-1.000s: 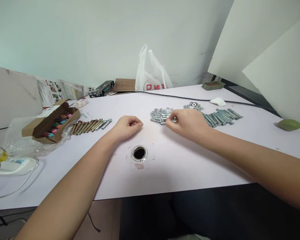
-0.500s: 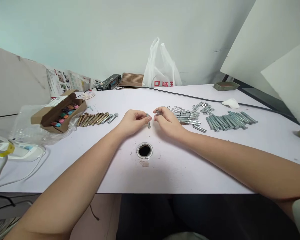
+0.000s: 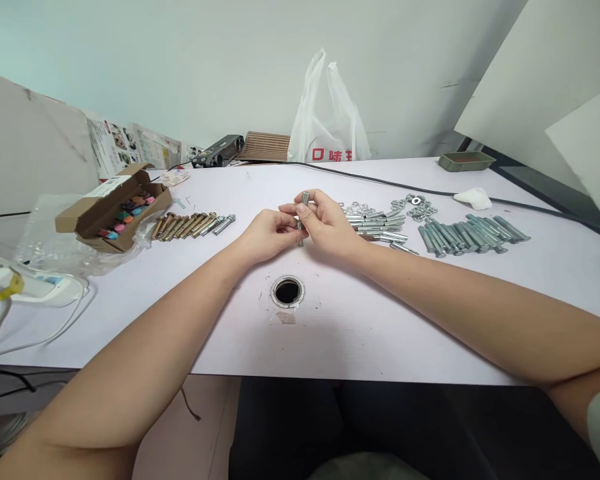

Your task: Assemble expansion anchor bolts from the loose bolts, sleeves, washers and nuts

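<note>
My left hand (image 3: 266, 237) pinches a silver bolt (image 3: 301, 243), held upright, its lower end showing beneath the fingers. A metal sleeve (image 3: 305, 198) stands in line above it, gripped by the fingertips of my right hand (image 3: 327, 223). The two hands touch, and fingers hide where sleeve and bolt meet. Just right of my right hand lie several loose silver sleeves (image 3: 387, 222), with nuts and washers (image 3: 415, 205) behind them. Farther right is a row of long grey bolts (image 3: 467, 237). Brass-coloured and silver bolts (image 3: 187, 225) lie in a row left of my left hand.
A cardboard box (image 3: 95, 227) of colourful small items sits at left on plastic wrap, near a white power strip (image 3: 55, 290). A round hole (image 3: 287, 291) opens in the tabletop. Behind are a white plastic bag (image 3: 330, 127), a black cable (image 3: 370, 183) and a green tray (image 3: 466, 161).
My hands have come together. The sleeve in my right hand has moved left and turned upright above the bolt in my left hand. The view has tilted slightly.
</note>
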`<state>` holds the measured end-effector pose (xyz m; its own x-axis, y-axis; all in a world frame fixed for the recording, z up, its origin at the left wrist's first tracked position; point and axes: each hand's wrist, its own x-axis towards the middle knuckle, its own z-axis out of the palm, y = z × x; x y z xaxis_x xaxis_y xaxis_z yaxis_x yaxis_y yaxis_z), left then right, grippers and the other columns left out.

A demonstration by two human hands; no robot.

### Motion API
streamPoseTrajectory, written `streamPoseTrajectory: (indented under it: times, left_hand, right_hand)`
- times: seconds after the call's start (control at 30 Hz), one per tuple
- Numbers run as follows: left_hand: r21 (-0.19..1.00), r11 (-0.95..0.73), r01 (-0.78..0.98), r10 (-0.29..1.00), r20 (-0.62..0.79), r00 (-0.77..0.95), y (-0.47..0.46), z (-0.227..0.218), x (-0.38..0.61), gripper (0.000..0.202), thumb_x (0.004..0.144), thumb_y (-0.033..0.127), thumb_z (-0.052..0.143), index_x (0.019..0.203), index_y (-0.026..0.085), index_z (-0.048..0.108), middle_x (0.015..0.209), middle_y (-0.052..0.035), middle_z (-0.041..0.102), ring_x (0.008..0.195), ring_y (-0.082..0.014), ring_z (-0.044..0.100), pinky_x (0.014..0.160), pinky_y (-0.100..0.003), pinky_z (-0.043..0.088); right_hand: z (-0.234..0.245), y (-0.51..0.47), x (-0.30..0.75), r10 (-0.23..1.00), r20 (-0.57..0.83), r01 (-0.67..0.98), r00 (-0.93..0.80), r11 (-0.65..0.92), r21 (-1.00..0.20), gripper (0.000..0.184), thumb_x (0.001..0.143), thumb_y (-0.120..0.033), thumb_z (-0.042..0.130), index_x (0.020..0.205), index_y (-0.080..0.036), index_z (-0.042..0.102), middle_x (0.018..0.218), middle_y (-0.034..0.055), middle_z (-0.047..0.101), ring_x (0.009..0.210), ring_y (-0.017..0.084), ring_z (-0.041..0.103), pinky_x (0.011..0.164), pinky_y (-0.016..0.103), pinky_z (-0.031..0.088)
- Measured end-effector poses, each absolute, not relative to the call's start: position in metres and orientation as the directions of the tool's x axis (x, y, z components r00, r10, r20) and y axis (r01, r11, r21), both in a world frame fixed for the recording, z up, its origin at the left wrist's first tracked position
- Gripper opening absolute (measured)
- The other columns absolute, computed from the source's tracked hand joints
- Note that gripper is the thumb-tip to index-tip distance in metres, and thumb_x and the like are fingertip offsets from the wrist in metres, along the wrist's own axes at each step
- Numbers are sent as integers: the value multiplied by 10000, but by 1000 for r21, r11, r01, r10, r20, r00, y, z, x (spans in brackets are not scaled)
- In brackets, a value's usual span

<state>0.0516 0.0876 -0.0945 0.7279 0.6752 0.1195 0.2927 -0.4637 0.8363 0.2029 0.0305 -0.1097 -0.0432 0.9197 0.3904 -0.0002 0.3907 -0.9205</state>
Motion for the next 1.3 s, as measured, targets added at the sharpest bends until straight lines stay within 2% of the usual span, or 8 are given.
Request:
streamPoseTrajectory:
  times: [0.3,0.43,0.53,0.6,0.7,0.87,1.1,1.3]
  left_hand:
    - [838,-465,284,669,123,733,89,-96,50,334,776,424,655,621,134,593,581,24,486,565,-76,395,554,-247,285]
    - [851,-421,315,693,78,716,89,-96,49,316,753,441,691,781,126,687,637,2,580,573,-86,451,552,-241,313]
    - [850,-401,341,703,47,710,91,-96,49,339,723,437,727,858,127,716,680,-9,614,607,-95,496,575,-236,365]
    - [836,-406,369,706,31,707,91,-96,49,333,723,431,729,864,129,721,672,-1,600,608,-91,491,572,-231,366]
    - [819,-417,393,701,15,713,92,-97,49,316,733,424,717,869,139,723,662,11,581,601,-85,475,563,-227,353]
    - [799,-451,398,671,10,741,93,-100,50,281,737,422,699,823,155,713,636,28,548,583,-81,443,561,-231,346]
    - [720,-497,484,662,-46,748,93,-100,50,219,743,371,672,833,172,693,645,41,550,586,-81,469,568,-230,370]
    - [759,-486,435,643,-27,765,91,-98,50,256,734,363,701,884,159,660,694,20,591,608,-90,503,590,-233,399]
  right_hand:
    - [-110,27,207,861,501,303,-89,502,-810,276,927,-445,542,1051,-198,547,1132,96,654,1041,211,613,957,406,471]
    - [-89,34,237,825,564,463,-19,508,-727,297,927,-434,527,1098,-193,560,1176,109,642,1090,214,588,968,385,440]
    - [-75,44,278,825,532,722,190,250,-646,183,892,-343,553,966,-182,599,1028,103,667,962,218,594,856,365,452]
    - [-73,49,306,878,378,821,295,-31,-571,104,823,-277,610,805,-176,619,875,103,669,827,223,588,768,371,446]
    - [-76,53,332,918,136,826,373,-262,-499,104,769,-259,663,723,-166,663,799,99,668,732,205,571,687,354,436]
    - [-81,54,333,944,-64,796,324,-308,-521,226,721,-329,759,840,-138,744,842,96,698,717,175,595,663,318,444]
    - [-82,56,330,940,-102,811,325,-333,-482,158,760,-299,742,845,-166,753,815,56,714,674,150,581,598,276,428]
    - [-83,58,332,950,-97,839,296,-307,-449,143,783,-290,714,827,-159,750,802,64,711,672,158,580,594,275,427]
